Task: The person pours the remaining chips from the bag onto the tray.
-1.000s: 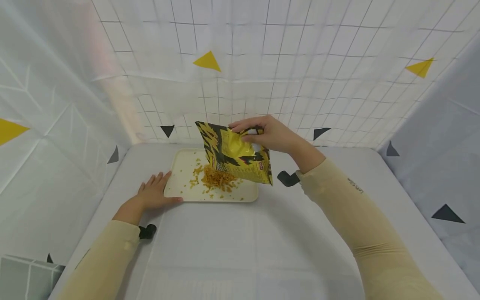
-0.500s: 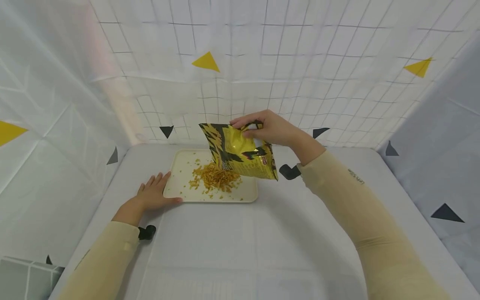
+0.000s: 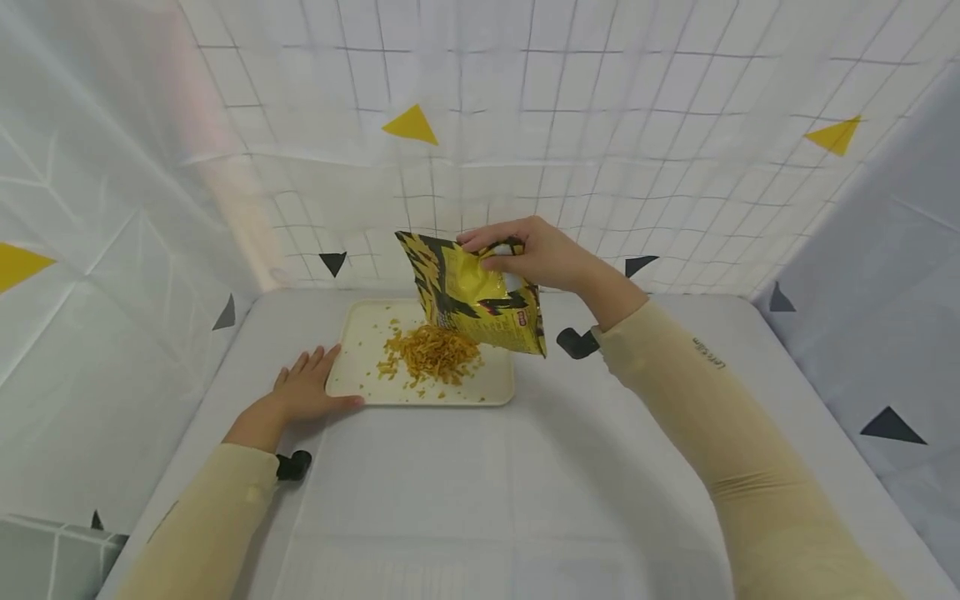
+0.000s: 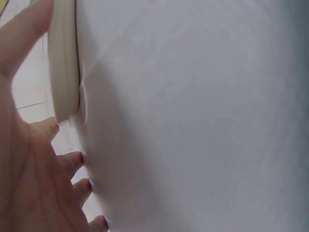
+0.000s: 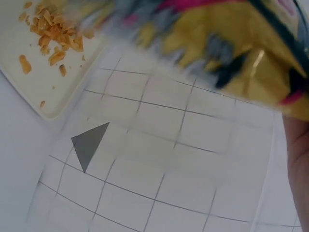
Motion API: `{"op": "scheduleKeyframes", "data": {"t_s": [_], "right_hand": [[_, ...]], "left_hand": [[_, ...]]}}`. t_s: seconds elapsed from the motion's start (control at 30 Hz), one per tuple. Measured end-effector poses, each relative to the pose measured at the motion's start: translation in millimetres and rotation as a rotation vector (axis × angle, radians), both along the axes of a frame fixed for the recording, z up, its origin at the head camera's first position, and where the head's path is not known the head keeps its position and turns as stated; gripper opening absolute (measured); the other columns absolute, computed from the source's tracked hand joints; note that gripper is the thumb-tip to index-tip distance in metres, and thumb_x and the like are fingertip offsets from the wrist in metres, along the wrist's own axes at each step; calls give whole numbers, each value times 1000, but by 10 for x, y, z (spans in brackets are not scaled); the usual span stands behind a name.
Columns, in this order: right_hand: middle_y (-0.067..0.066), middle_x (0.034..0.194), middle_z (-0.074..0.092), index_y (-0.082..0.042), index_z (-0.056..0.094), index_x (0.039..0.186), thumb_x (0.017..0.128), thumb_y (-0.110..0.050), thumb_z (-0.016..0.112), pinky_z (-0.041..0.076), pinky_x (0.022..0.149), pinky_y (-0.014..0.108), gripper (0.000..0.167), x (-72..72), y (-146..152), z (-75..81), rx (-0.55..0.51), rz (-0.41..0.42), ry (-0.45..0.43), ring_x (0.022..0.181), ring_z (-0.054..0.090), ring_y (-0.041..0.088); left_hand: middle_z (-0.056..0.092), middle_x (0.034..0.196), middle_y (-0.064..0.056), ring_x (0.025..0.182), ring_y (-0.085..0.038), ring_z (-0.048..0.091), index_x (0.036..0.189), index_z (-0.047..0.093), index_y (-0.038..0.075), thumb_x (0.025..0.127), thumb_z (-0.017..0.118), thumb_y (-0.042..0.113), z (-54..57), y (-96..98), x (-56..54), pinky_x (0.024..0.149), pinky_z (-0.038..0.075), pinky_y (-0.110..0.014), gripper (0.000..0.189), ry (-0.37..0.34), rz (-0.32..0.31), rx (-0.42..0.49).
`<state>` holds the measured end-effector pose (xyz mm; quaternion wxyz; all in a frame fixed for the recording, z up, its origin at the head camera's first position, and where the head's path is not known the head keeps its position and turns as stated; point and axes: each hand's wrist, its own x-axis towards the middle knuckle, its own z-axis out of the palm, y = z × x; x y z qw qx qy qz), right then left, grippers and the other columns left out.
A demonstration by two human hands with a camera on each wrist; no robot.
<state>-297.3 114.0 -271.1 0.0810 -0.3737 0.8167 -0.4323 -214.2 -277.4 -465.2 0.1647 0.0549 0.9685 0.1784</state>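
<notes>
A yellow and black snack bag (image 3: 476, 292) hangs tilted over a cream tray (image 3: 360, 383), its open end apparently down towards the left. My right hand (image 3: 551, 258) grips its upper edge, thumb on the near face and fingers behind. Below the bag, crushed orange-yellow snack pieces (image 3: 431, 354) lie heaped on the tray, with crumbs scattered round. At the tray's left end rests my left hand (image 3: 303, 392), fingers spread on the far side and thumb along the front corner. In the left wrist view the thumb (image 4: 24, 36) touches the tray rim (image 4: 65, 63).
A white cloth covers the table (image 3: 420, 492), and a gridded sheet (image 3: 600, 150) hangs behind it. More patterned sheets close off the left and right sides. Black wrist cameras (image 3: 577, 343) sit by both cuffs.
The bag has swung slightly right and up, then back left. The snack heap has grown and spread on the tray. My left hand has stayed in place.
</notes>
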Motion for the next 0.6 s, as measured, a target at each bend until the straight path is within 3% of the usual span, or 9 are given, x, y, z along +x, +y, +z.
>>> {"op": "scheduleKeyframes", "data": {"t_s": [0.6], "right_hand": [[-15, 139, 60, -26, 73, 121, 95, -15, 69, 46, 103, 32, 29, -21, -24, -17, 11, -19, 17, 130, 51, 4]], "left_hand": [[3, 162, -33, 147, -55, -1, 161, 8, 4, 80, 64, 75, -4, -8, -1, 111, 1, -74, 121, -4, 0, 5]]}}
